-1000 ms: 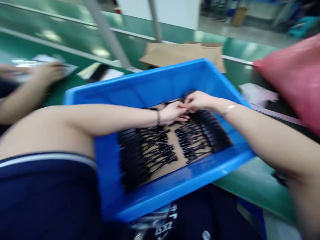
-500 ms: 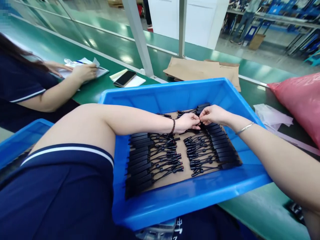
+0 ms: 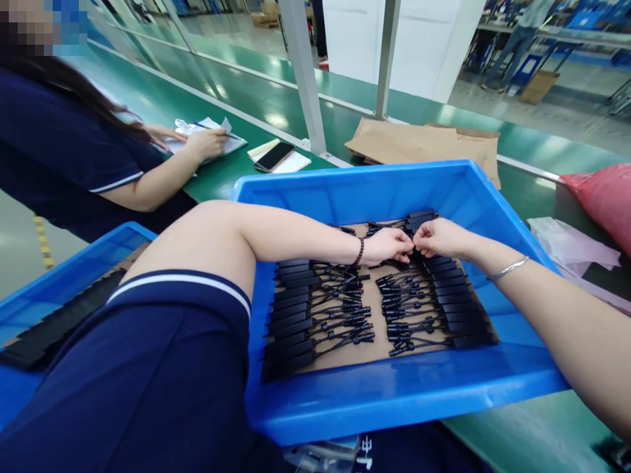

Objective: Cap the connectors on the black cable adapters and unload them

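Observation:
My left hand (image 3: 389,246), with a beaded bracelet at the wrist, reaches over the far middle of a blue plastic bin (image 3: 394,401). Its fingertips are pinched together. Opposite it, my right hand (image 3: 438,238), wearing a metal bangle, is pinched too, and the fingertips of both hands meet. A dark sliver shows between them, too small and covered to name. Beneath and around the hands are black boxes with short cables, in a left row (image 3: 290,322) and a right row (image 3: 458,295). Their connector ends (image 3: 404,302) point towards the middle, over brown cardboard (image 3: 340,358).
A second blue bin (image 3: 123,240) with black parts stands at the left. Beyond it a co-worker's hand (image 3: 210,141) holds a pen over papers. A phone (image 3: 275,156), flat cardboard (image 3: 419,141), a metal post (image 3: 305,85) and a red bag (image 3: 601,200) are on the green bench.
The whole view has swung left, so the bin and both hands sit farther right in the picture. Both hands stay pinched together at the same spot over the bin.

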`<state>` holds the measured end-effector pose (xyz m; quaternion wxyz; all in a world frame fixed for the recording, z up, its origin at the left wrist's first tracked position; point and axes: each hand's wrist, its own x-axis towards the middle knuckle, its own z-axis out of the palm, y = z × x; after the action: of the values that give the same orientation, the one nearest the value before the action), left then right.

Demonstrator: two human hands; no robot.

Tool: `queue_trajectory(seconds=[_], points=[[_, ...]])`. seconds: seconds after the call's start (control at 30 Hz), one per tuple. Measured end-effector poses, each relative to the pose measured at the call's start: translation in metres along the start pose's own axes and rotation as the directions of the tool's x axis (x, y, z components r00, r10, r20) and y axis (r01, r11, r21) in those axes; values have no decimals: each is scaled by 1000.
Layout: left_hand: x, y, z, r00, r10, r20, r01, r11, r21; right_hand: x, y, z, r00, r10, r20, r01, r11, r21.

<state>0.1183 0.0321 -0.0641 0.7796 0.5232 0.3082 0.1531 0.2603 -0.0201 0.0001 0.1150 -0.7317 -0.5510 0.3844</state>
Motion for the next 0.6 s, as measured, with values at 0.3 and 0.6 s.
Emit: queue_trajectory(seconds=[0.3,0.6], points=[[0,-3,-1,1000,-23,-14,24,999,27,-3,-8,4,1000,-8,9,11,903,-430],[2,1,-3,999,46,-5,-46,998,39,4,-5,8,1000,-24,5,23,833,-553]])
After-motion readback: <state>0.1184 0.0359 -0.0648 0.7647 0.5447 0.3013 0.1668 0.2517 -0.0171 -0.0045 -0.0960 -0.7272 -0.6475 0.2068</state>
